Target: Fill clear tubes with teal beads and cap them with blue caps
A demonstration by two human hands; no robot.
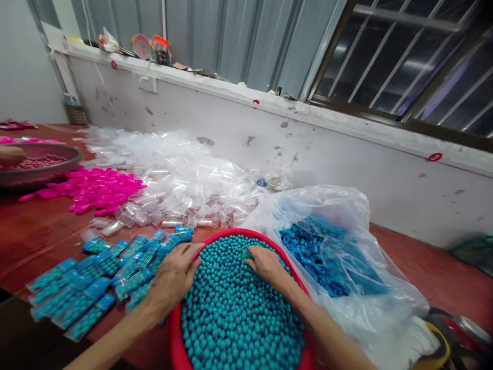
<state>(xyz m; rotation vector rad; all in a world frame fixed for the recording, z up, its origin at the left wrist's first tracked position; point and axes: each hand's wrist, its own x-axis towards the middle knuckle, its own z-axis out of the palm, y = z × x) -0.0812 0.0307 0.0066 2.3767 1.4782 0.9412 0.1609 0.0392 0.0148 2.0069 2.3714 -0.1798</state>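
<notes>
A red basin (175, 329) full of small teal beads (239, 308) stands in front of me. My left hand (175, 272) is at the basin's left rim, thumb and fingers apart, with nothing visible in it. Among the beads near the far side, my right hand (265, 264) has its fingers curled round what looks like a clear plastic container (245, 254), mostly hidden by fingers and beads. Left of the basin lie several clear containers filled with teal beads (82, 293), with blue caps, some partly behind my left hand.
A heap of clear empty containers (185, 174) lies along the wall beside pink caps (100, 190). Right of the basin, a clear plastic bag (346, 205) holds blue caps (308, 257). Another person's hand (11, 155) is over a basin (73, 163) of pink beads.
</notes>
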